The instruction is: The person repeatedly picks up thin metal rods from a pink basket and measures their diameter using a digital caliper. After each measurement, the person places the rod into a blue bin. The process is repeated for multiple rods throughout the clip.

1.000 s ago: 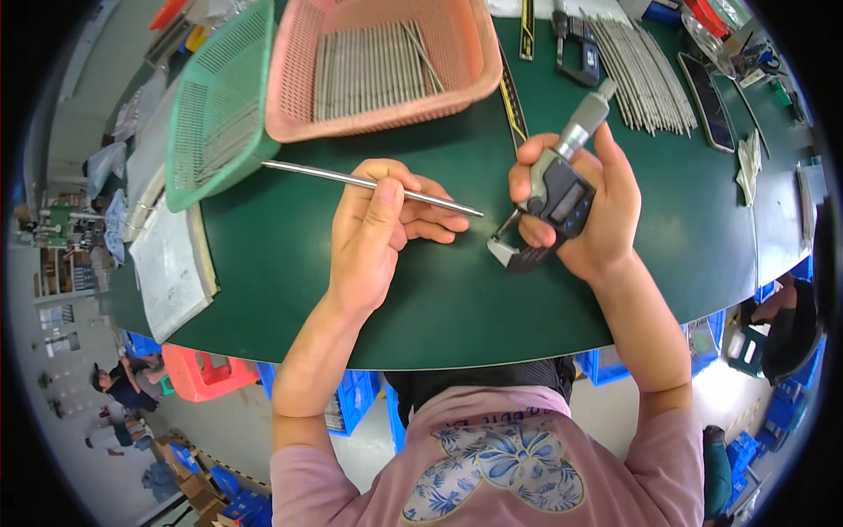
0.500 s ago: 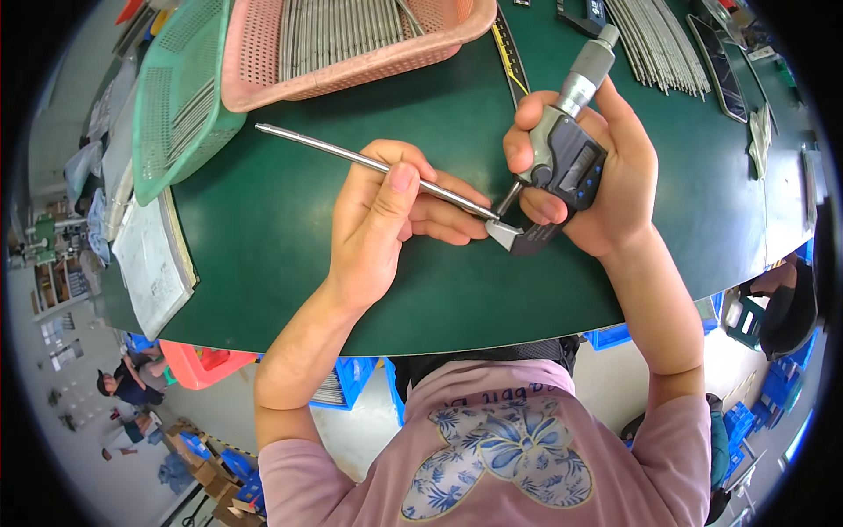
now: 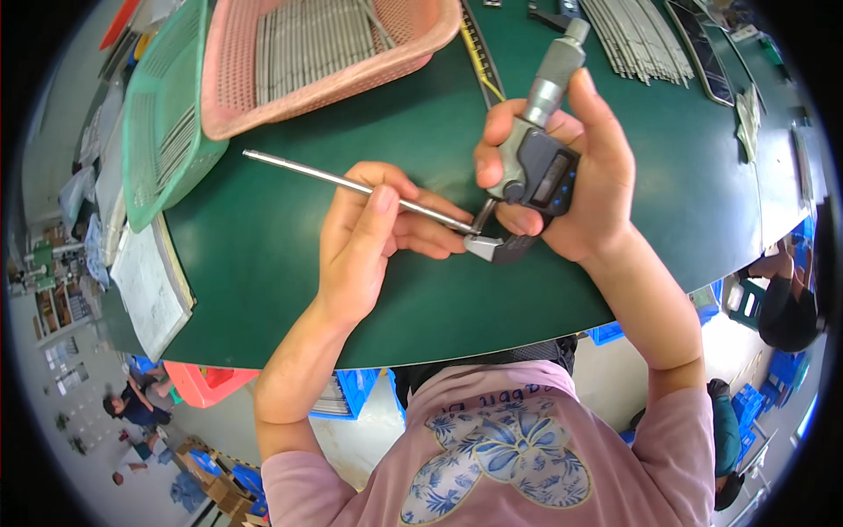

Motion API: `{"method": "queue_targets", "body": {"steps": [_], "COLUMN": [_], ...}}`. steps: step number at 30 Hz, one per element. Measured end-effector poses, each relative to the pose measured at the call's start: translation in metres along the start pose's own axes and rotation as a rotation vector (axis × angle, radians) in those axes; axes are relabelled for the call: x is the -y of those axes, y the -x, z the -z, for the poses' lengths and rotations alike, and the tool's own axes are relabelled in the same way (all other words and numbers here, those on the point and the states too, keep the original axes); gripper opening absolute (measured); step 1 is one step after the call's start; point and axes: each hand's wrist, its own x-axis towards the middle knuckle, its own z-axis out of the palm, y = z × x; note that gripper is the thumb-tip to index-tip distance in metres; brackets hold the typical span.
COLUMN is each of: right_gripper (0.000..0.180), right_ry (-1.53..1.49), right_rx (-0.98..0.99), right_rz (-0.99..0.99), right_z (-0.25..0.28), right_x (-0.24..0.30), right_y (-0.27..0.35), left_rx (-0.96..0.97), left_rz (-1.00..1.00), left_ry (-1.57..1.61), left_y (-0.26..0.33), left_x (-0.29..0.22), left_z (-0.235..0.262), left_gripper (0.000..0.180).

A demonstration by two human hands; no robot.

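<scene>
While a green basket and a pink basket are standing upper left, both holding slim rods, the left hand is pinching one rod between thumb and fingers. Its right end is sitting at the micrometer's measuring gap, exact contact unclear. The right hand is gripping the micrometer, fingers curling around its body. Farther right, loose rods are lying on the table, a phone resting beside them.

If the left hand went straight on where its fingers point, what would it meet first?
Likely the micrometer, at its pale lower end: the left hand points rightward at it, though depth is unclear.
</scene>
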Motion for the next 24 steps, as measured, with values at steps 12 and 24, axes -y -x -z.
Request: {"method": "queue_targets", "body": {"steps": [12, 24], "right_gripper": [0.068, 0.062], "right_ry": [0.055, -0.078], "right_rx": [0.005, -0.01], "right_rz": [0.026, -0.091], "right_z": [-0.0043, -0.001], "right_x": [-0.0003, 0.0001], "right_y": [-0.0002, -0.0007], "left_rx": [-0.083, 0.056], "left_rz": [0.009, 0.0], "left_ry": [-0.007, 0.093], "left_y": [0.0013, 0.0012], "left_x": [0.0046, 0.0017], "left_z": [-0.0072, -0.0025], "left_gripper": [0.021, 0.019]}}
